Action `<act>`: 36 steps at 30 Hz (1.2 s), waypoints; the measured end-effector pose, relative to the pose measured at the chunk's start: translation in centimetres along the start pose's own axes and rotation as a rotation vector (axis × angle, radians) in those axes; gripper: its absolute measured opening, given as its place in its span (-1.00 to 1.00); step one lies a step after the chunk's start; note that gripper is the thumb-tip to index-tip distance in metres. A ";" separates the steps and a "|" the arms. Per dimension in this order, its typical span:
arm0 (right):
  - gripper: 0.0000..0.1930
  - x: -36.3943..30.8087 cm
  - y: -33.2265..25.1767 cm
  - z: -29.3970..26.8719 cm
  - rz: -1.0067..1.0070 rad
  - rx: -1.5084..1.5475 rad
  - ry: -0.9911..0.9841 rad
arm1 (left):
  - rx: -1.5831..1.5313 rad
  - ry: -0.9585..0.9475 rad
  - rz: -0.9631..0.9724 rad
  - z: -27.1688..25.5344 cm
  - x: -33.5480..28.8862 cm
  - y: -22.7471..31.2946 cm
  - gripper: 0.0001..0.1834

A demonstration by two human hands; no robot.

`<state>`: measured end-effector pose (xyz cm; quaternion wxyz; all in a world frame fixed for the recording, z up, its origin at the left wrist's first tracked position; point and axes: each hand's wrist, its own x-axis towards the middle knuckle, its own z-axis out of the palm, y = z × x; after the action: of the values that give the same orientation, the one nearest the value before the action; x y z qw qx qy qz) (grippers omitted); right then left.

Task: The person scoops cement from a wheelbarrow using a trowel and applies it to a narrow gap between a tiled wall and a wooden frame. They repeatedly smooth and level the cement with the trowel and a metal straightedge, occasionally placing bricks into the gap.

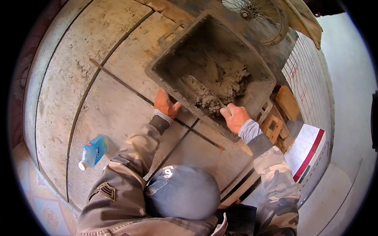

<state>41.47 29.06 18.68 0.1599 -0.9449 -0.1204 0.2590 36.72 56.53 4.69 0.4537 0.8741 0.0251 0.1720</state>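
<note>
A grey plastic tub (pixel 258 69), caked with dried mortar, lies ahead of me with wet mortar (pixel 232 80) heaped in its right part. My right hand (pixel 237 118) reaches over the near wall, its fingers wrapped round the handle of a trowel (pixel 191 83). The trowel's blade is inside the tub, partly covered with mortar. At the tub's near left side, my left hand (pixel 167 104) is closed against the outside, apparently gripping its edge; some fingers are hidden there.
A bottle of blue liquid (pixel 94 151) lies on the slabs at left. A narrow strip (pixel 126 85) crosses the slabs to the tub. Right of the tub are wood blocks (pixel 287 103) and stacked tiles (pixel 303 147). A spoked wheel (pixel 260 13) stands beyond.
</note>
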 end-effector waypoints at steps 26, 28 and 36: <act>-0.57 -40.2 11.0 7.3 0.268 0.687 0.323 | 0.373 -0.157 -0.064 0.9 0.7 -10.7 -0.18; -0.59 -47.5 12.0 13.1 0.432 0.709 0.418 | 0.471 -0.176 0.159 0.2 -0.1 -7.0 -0.20; -0.63 -61.0 13.3 29.5 1.083 1.118 0.662 | 0.552 -0.845 0.390 -7.7 -2.7 5.5 -0.60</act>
<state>-23.19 4.97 17.33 0.4845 -0.6811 0.5481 0.0312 31.12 58.79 12.42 0.1375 0.9423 -0.2779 -0.1263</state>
